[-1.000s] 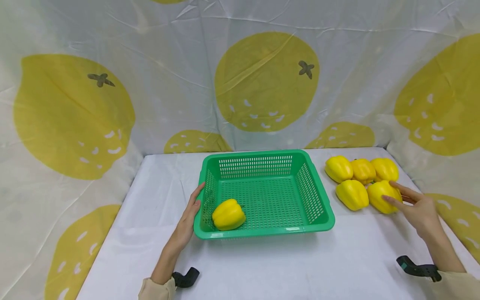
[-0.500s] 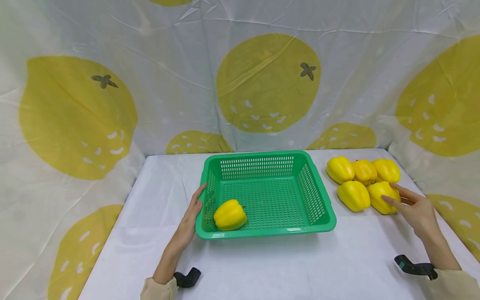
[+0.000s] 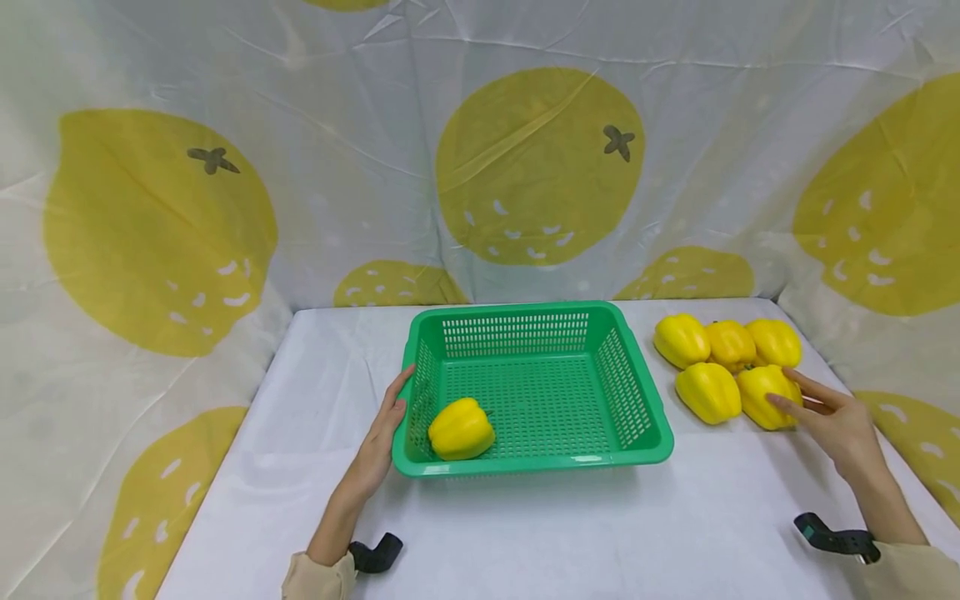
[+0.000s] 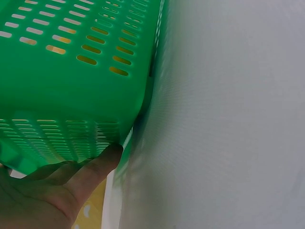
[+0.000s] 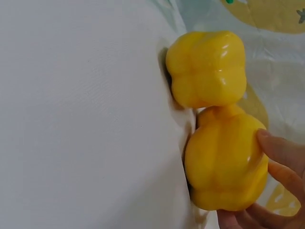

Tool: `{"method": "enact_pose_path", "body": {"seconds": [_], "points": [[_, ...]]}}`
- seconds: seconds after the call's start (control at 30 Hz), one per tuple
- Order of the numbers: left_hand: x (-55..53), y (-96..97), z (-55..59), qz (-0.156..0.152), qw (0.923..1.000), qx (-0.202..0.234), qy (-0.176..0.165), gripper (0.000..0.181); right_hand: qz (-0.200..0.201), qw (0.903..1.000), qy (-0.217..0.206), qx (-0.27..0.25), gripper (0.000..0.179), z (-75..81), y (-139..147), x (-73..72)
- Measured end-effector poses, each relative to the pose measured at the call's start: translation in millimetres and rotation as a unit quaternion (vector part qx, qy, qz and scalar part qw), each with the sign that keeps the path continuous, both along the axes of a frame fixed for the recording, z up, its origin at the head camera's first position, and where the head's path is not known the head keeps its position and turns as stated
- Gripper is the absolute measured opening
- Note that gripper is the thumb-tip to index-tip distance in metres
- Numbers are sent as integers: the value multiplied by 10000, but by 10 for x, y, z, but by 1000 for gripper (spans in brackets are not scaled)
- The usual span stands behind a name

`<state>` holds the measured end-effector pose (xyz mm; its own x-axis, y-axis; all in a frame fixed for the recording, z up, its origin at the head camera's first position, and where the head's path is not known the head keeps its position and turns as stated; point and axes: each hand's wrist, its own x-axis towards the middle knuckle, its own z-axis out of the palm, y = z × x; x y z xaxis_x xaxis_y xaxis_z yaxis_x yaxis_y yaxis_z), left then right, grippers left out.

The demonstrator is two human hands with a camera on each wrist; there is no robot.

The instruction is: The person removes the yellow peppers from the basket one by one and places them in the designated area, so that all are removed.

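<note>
My right hand point(image 3: 843, 427) holds a yellow bell pepper point(image 3: 763, 403) at the front right of the group, thumb on one side and fingers on the other. In the right wrist view that pepper point(image 5: 224, 162) sits low on the white cloth against another yellow pepper point(image 5: 207, 69). My left hand point(image 3: 373, 450) rests against the left side of a green plastic basket point(image 3: 540, 462). Its fingers point(image 4: 93, 174) lie fairly straight along the slotted wall in the left wrist view. One yellow bell pepper point(image 3: 461, 429) lies inside the basket, in the near left corner.
Beside the held pepper lies another bell pepper point(image 3: 707, 393), with a back row of peppers point(image 3: 681, 340) behind them. The white-covered table point(image 3: 525, 533) is bounded by a hanging cloth point(image 3: 360, 167) printed with lemons at the back and sides.
Both hands stay almost where they were, the right on the same bell pepper and the left at the basket. The whole scene shifts slightly in the view.
</note>
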<state>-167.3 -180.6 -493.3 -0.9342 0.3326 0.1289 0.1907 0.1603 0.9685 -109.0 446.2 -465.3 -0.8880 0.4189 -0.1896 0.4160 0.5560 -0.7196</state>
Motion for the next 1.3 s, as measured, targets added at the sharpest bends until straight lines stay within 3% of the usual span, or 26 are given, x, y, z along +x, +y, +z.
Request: {"method": "enact_pose_path", "body": {"seconds": [0.3, 0.47, 0.63, 0.77, 1.03, 1.3], "points": [[1, 7, 5, -9, 10000, 14, 42, 50, -2, 9996, 196, 207, 80, -4, 34, 50], [10, 8, 9, -32, 10000, -7, 36, 50, 108, 9991, 409, -2, 75, 96, 33, 56], [14, 13, 12, -21, 10000, -1, 29, 50, 426, 9963, 743, -11, 71, 282, -28, -1], [12, 14, 10, -5, 10000, 12, 37, 50, 726, 9923, 936, 355, 68, 440, -113, -98], [10, 7, 8, -19, 10000, 8, 57, 50, 1448, 9856, 646, 584, 75, 811, -526, -331], [14, 24, 4, -22, 10000, 53, 28, 50, 2267, 9687, 843, 563, 73, 1148, -964, -587]]}}
